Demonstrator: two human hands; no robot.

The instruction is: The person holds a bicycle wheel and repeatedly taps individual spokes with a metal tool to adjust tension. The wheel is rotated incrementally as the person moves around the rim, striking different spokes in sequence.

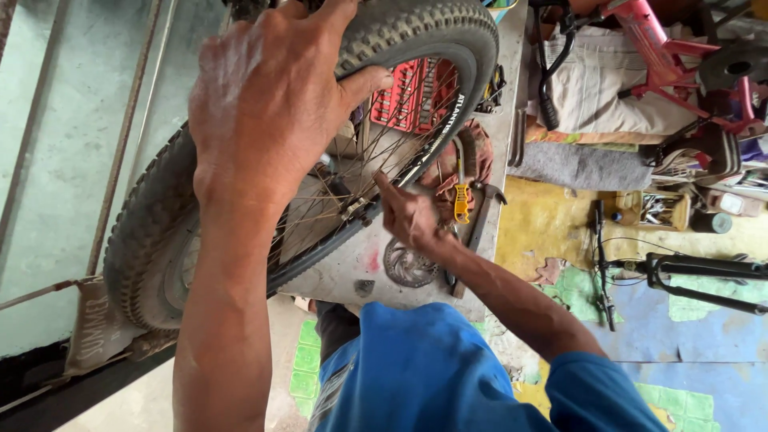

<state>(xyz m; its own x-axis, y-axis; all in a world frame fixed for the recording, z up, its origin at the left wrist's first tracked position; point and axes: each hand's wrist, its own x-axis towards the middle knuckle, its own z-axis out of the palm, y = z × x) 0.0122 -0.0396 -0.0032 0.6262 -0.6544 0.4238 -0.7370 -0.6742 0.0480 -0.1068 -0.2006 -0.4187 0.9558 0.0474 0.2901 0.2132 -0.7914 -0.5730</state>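
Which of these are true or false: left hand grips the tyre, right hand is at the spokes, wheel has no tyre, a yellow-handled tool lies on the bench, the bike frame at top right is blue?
1. The left hand grips the tyre. True.
2. The right hand reaches to the spokes. True.
3. The wheel is a bare rim. False: a knobby black tyre is on it.
4. A yellow-handled tool lies on the bench. True.
5. The bike frame at top right is blue. False: it is red-pink.
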